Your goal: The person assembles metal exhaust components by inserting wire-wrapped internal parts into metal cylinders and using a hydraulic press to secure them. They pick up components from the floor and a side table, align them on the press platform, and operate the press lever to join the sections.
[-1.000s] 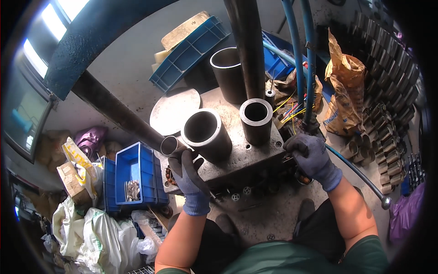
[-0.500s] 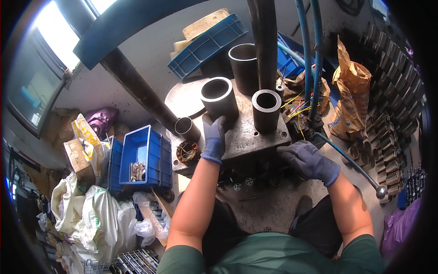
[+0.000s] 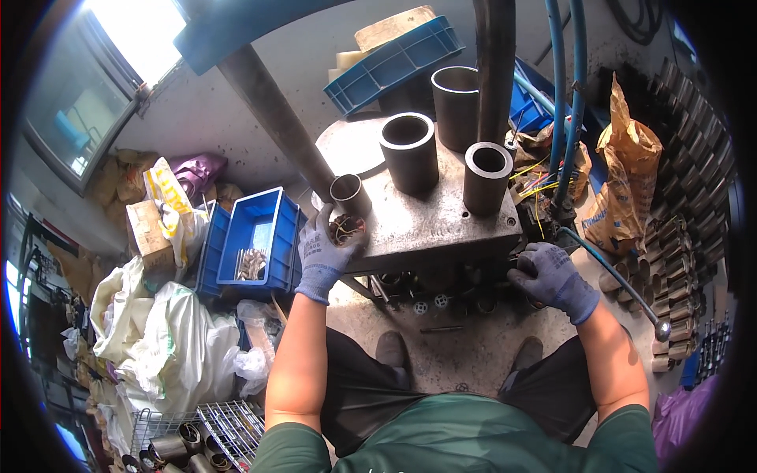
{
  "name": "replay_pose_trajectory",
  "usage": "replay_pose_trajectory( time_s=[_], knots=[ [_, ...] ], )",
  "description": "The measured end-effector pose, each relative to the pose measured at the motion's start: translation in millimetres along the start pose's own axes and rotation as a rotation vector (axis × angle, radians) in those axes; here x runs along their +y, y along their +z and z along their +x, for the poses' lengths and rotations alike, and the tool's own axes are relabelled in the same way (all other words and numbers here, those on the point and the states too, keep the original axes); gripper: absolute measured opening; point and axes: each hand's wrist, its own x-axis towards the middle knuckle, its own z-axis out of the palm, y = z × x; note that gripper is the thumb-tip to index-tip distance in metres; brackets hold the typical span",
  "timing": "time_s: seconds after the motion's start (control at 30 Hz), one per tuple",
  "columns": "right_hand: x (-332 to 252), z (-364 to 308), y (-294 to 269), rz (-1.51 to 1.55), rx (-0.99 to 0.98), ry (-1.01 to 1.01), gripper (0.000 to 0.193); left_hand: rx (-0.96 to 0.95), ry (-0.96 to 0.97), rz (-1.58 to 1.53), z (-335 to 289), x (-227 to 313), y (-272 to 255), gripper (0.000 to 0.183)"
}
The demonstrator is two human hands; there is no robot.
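Note:
My left hand (image 3: 322, 251), in a grey-blue work glove, is closed round a small wire-wound stator (image 3: 348, 229) at the left front corner of the steel press table (image 3: 430, 232). A short thin-walled metal tube (image 3: 347, 195) stands just behind the stator. Farther right are a wide thick-walled metal cylinder (image 3: 410, 162) and a narrower one (image 3: 486, 185), both upright. My gloved right hand (image 3: 556, 277) is by the table's right front edge with its fingers curled; whatever they hold is hidden.
Dark steel columns (image 3: 494, 71) rise from the table. A third cylinder (image 3: 456, 106) stands behind. Left are blue bins (image 3: 290, 244) and white sacks (image 3: 185, 339). On the right, a ball-ended lever (image 3: 661, 329), a brown paper bag (image 3: 627, 173) and stacked metal tubes (image 3: 666, 292).
My left hand has left the front of the wide cylinder, moved left and closed round the stator. The right hand remains at the table's right edge, fingers curled more. The view has shifted.

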Motion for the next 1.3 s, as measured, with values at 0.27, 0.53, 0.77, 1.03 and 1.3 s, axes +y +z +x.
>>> replay_pose_trajectory(
  time_s=[0.27,0.53,0.77,1.03,1.3],
  knots=[
    [-13.8,1.5,4.7,0.152,0.012,0.059,0.029,-0.114,-0.037,-0.116,6.8,5.8,17.3,0.105],
    [-3.5,-5.3,31.4,0.64,0.071,0.209,0.033,-0.118,0.286,-0.369,-11.9,77.0,13.8,0.094],
    [-17.4,-1.2,45.6,1.21,-0.017,0.391,0.05,0.07,0.752,-0.593,-31.8,144.0,15.8,0.085],
    [-5.3,-12.0,52.4,1.169,0.109,0.318,0.051,-0.057,0.983,-0.636,-36.0,173.0,26.8,0.073],
    [73.0,-59.4,49.0,0.634,0.088,0.308,0.057,-0.382,0.856,-0.649,-17.4,182.1,44.3,0.066]
  ],
)
